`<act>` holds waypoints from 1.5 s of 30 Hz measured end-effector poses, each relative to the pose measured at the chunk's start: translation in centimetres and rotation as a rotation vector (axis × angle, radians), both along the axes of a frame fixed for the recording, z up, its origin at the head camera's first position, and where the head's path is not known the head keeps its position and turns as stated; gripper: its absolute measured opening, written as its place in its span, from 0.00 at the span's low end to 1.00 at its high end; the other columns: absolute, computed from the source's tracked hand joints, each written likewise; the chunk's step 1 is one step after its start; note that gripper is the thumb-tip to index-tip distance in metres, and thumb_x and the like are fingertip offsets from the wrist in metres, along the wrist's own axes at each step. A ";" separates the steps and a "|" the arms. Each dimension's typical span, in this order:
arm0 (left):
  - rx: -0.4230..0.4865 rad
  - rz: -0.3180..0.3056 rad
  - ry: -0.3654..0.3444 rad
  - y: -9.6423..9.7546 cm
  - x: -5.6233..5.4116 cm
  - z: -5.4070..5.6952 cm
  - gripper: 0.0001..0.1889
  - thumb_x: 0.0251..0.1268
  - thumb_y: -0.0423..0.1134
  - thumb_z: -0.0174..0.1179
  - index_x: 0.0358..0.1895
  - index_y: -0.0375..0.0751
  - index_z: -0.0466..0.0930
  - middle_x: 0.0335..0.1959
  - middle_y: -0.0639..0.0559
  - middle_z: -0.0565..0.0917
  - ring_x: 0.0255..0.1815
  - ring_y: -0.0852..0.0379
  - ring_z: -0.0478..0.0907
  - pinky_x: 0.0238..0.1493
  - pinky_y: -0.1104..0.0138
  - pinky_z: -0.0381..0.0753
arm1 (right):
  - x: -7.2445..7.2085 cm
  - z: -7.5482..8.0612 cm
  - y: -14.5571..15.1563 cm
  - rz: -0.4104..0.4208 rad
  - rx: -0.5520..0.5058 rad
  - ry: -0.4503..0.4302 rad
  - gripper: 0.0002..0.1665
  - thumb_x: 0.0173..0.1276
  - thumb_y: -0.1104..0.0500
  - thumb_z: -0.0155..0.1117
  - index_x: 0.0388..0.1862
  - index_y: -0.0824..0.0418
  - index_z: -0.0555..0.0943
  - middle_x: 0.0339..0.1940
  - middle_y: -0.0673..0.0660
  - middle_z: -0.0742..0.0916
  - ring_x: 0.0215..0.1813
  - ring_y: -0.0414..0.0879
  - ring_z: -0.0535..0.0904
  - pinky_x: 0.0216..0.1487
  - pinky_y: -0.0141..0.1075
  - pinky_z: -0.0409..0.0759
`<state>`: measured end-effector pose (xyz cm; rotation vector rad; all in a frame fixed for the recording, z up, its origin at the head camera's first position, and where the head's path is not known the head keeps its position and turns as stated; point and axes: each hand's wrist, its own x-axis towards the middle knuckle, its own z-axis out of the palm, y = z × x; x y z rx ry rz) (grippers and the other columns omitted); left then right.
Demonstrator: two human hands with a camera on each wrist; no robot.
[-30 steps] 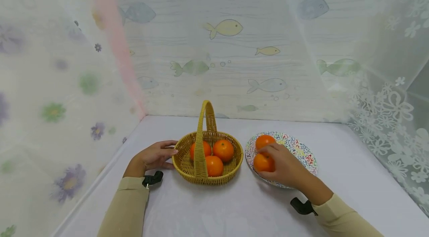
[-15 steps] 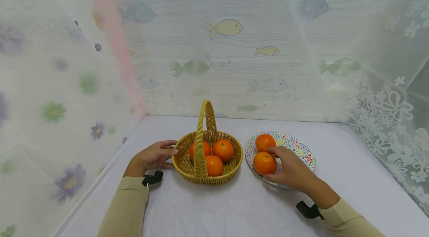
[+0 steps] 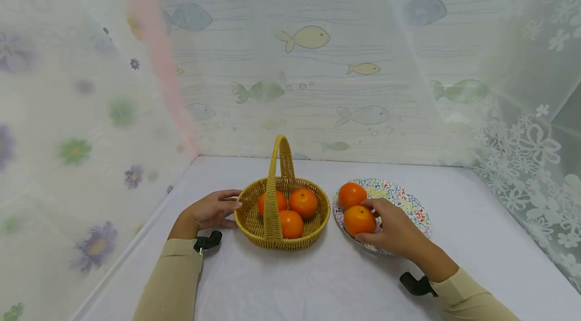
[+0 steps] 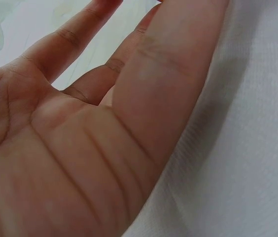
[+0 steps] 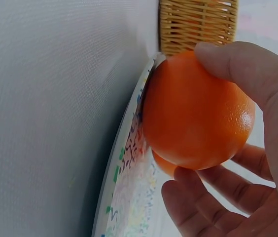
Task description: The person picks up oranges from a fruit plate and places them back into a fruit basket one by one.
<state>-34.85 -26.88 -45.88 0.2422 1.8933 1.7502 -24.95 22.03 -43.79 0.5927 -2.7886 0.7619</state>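
Note:
On the right, a round plate with a multicoloured pattern bears two oranges. My right hand holds the near orange between thumb and fingers, and that fruit still rests at the plate's left side. In the right wrist view the thumb lies on one side of this orange, the fingers curve at the other. Just behind it sits the far orange. My left hand touches the left rim of a yellow wicker basket with extended fingers. Three oranges lie inside, one at the right.
The basket's tall handle arches over its middle. A white cloth covers the table. Pale curtains with fish and flower prints hang behind and at the sides. Small black wrist cameras sit by both sleeves.
My right hand has drawn back a little to the right from over the oranges and now stands around the near one. The far orange has shifted left. Left hand and basket stay still.

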 end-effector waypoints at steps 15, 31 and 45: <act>0.009 0.001 -0.002 0.1 -0.1 -0.2 0.32 0.76 0.37 0.60 0.79 0.37 0.61 0.70 0.41 0.75 0.64 0.51 0.79 0.57 0.44 0.85 | 0.2 1.1 -0.2 0.027 -0.019 0.059 0.43 0.50 0.46 0.88 0.62 0.56 0.77 0.54 0.48 0.84 0.47 0.41 0.78 0.47 0.40 0.86; -0.001 0.010 -0.005 0.0 0.0 -0.2 0.32 0.75 0.38 0.61 0.78 0.38 0.62 0.70 0.41 0.75 0.65 0.50 0.78 0.58 0.44 0.84 | -0.6 2.8 -1.6 0.049 -0.046 0.110 0.43 0.51 0.47 0.87 0.63 0.55 0.77 0.58 0.50 0.84 0.46 0.42 0.80 0.45 0.42 0.88; 0.024 -0.004 -0.007 -0.1 -0.1 -0.2 0.32 0.75 0.38 0.61 0.78 0.36 0.62 0.66 0.44 0.79 0.62 0.52 0.79 0.57 0.44 0.85 | -0.9 3.5 -2.8 0.077 -0.069 0.122 0.42 0.48 0.50 0.89 0.61 0.53 0.77 0.50 0.46 0.83 0.46 0.41 0.80 0.47 0.39 0.87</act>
